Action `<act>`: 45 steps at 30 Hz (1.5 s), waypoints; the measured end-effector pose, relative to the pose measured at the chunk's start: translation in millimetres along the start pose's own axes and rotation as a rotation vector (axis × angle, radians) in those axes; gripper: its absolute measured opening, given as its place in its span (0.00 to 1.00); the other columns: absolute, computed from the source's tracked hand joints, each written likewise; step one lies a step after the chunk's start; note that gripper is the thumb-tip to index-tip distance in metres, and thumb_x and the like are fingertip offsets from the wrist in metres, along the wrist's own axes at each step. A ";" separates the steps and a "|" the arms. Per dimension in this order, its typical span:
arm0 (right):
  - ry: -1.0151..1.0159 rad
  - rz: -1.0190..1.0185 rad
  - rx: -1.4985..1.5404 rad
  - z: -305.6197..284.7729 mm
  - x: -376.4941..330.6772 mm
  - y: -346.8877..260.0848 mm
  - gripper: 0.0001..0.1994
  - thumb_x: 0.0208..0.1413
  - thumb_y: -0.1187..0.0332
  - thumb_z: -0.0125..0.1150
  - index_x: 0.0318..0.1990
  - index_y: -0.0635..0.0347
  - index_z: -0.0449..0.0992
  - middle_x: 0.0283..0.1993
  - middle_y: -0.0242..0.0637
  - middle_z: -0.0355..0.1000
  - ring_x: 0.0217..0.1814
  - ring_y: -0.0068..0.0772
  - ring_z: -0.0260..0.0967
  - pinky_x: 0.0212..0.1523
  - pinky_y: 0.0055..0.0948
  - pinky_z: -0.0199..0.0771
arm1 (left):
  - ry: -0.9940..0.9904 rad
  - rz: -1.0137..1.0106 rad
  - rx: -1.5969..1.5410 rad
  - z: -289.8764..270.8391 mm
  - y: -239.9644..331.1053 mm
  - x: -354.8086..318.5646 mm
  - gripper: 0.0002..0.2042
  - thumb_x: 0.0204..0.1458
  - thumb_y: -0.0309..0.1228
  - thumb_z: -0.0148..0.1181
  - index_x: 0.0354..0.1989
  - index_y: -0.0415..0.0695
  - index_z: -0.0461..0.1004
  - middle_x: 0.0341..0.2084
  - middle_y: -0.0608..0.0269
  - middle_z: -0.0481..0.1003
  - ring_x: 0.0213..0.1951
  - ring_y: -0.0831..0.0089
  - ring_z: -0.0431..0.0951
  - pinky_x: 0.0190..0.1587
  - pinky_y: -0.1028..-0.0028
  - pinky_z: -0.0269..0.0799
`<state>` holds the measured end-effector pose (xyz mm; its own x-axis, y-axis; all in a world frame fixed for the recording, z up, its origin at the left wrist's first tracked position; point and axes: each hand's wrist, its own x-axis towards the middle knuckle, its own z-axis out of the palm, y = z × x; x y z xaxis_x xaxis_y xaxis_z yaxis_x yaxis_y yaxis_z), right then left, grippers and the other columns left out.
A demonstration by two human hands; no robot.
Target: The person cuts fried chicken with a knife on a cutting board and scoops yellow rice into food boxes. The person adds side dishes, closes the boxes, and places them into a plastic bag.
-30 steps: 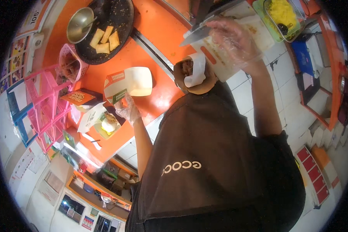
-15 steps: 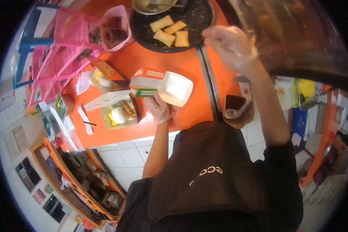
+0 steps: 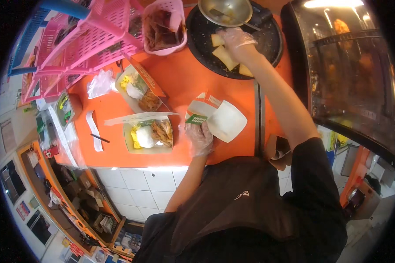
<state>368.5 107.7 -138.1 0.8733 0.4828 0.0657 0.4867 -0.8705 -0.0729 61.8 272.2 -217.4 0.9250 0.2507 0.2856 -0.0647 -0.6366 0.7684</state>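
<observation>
Nearest is my dark apron [image 3: 250,210], below the near edge of the orange surface [image 3: 180,76]; just beyond that edge my left fingers [image 3: 194,132], in a clear glove, are closed on the green flap of the box [image 3: 228,120]; taking them as the middle of the clock, with twelve straight ahead, the box opens out toward two, its white inside facing up and bare; a brown carton [image 3: 276,162] stands at four, by the surface's edge, partly behind my right arm.

At nine sits the near meal [image 3: 140,117], lid up, with rice, yellow shreds and a fried piece inside; farther out at nine, a black pen [image 3: 100,138] lies across a white strip [image 3: 93,127]; at ten the far meal [image 3: 150,79] is open too, filled much the same, and a thin bag [image 3: 101,83] lies beyond it.

Toward one, on the round black tray [image 3: 202,50], my gloved right fingers [image 3: 229,36] are bent down at the pale golden pastries [image 3: 225,58]; I cannot tell whether they grasp one; the pastries lie below and beside them; a metal bowl [image 3: 241,9] with a utensil in it rests at the tray's far side; at eleven is a pink basket [image 3: 167,51] of brown packets, at ten a pink rack [image 3: 81,48], and at two a glass cabinet [image 3: 351,65].
</observation>
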 end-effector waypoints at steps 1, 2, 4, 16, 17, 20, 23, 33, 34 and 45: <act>-0.006 -0.113 -0.017 3.8 3.1 2.1 0.18 0.54 0.69 0.60 0.54 0.54 0.76 0.46 0.47 0.76 0.50 0.52 0.76 0.47 0.47 0.78 | 0.010 -0.028 -0.052 1.7 -0.9 -1.0 0.10 0.61 0.31 0.53 0.46 0.39 0.74 0.42 0.48 0.75 0.45 0.48 0.74 0.49 0.53 0.67; -0.087 -0.025 -0.003 7.1 6.5 5.2 0.19 0.54 0.71 0.59 0.55 0.54 0.75 0.47 0.47 0.76 0.49 0.52 0.77 0.46 0.47 0.79 | 0.018 -0.054 -0.104 2.8 -1.6 -2.2 0.08 0.60 0.30 0.54 0.43 0.41 0.74 0.41 0.47 0.75 0.44 0.46 0.73 0.48 0.51 0.67; -0.104 -0.027 -0.018 5.1 7.7 4.6 0.21 0.51 0.72 0.62 0.55 0.55 0.74 0.48 0.46 0.76 0.49 0.51 0.77 0.46 0.47 0.79 | 0.023 -0.064 -0.096 3.4 -3.2 -2.4 0.08 0.60 0.30 0.55 0.43 0.41 0.74 0.40 0.47 0.75 0.44 0.46 0.73 0.47 0.51 0.67; -0.213 0.223 2.533 -62.9 -125.7 -34.8 0.27 0.55 0.63 0.61 0.62 0.65 0.69 0.57 0.46 0.72 0.49 0.38 0.78 0.34 0.31 0.82 | 0.047 -0.050 -0.080 -1.4 6.0 6.2 0.09 0.59 0.31 0.54 0.43 0.41 0.75 0.40 0.47 0.76 0.44 0.45 0.73 0.48 0.52 0.67; -0.381 0.154 2.741 -65.5 -136.7 -42.0 0.28 0.55 0.62 0.60 0.62 0.66 0.68 0.59 0.47 0.71 0.50 0.36 0.78 0.32 0.29 0.82 | 0.036 -0.042 -0.093 -1.7 5.7 6.1 0.09 0.58 0.31 0.54 0.43 0.41 0.75 0.40 0.47 0.76 0.44 0.45 0.73 0.48 0.52 0.67; -0.357 0.366 2.543 -72.7 -164.5 -60.8 0.27 0.56 0.61 0.60 0.61 0.67 0.69 0.48 0.43 0.74 0.45 0.31 0.77 0.26 0.28 0.79 | 0.026 -0.060 -0.110 -0.9 1.0 3.4 0.10 0.59 0.31 0.54 0.44 0.41 0.75 0.40 0.47 0.76 0.45 0.45 0.73 0.48 0.52 0.67; -0.656 0.536 1.802 -29.3 -192.6 -56.6 0.28 0.65 0.53 0.54 0.65 0.63 0.66 0.40 0.41 0.74 0.30 0.25 0.71 0.27 0.23 0.73 | 0.039 -0.080 -0.096 5.6 -4.9 -4.3 0.09 0.60 0.32 0.54 0.44 0.41 0.75 0.39 0.48 0.76 0.44 0.46 0.73 0.48 0.52 0.66; 0.457 0.107 0.377 -16.1 -121.5 -46.4 0.17 0.54 0.64 0.67 0.50 0.58 0.78 0.39 0.45 0.76 0.41 0.47 0.76 0.41 0.43 0.78 | 0.038 -0.057 -0.074 2.7 -6.3 -10.1 0.07 0.60 0.31 0.55 0.42 0.42 0.73 0.39 0.49 0.73 0.43 0.48 0.71 0.46 0.52 0.65; 0.460 0.101 0.379 -17.7 -104.7 -46.3 0.17 0.54 0.64 0.67 0.50 0.58 0.78 0.39 0.45 0.76 0.41 0.47 0.76 0.41 0.43 0.78 | 0.042 -0.044 -0.054 3.8 -9.1 -10.5 0.07 0.59 0.31 0.56 0.41 0.41 0.72 0.38 0.49 0.73 0.43 0.49 0.71 0.46 0.53 0.65; -0.161 0.598 1.139 -19.2 -51.5 -17.5 0.21 0.55 0.59 0.62 0.54 0.58 0.77 0.44 0.39 0.77 0.44 0.43 0.77 0.45 0.42 0.79 | 0.092 -0.026 -0.030 2.8 -6.0 -4.9 0.07 0.57 0.30 0.58 0.40 0.40 0.73 0.37 0.49 0.74 0.41 0.48 0.72 0.44 0.53 0.67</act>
<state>314.5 96.3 -121.1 0.9144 0.1253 -0.3849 -0.3022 -0.4215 -0.8550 58.7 272.8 -225.0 0.8881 0.3336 0.3161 -0.0541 -0.6071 0.7928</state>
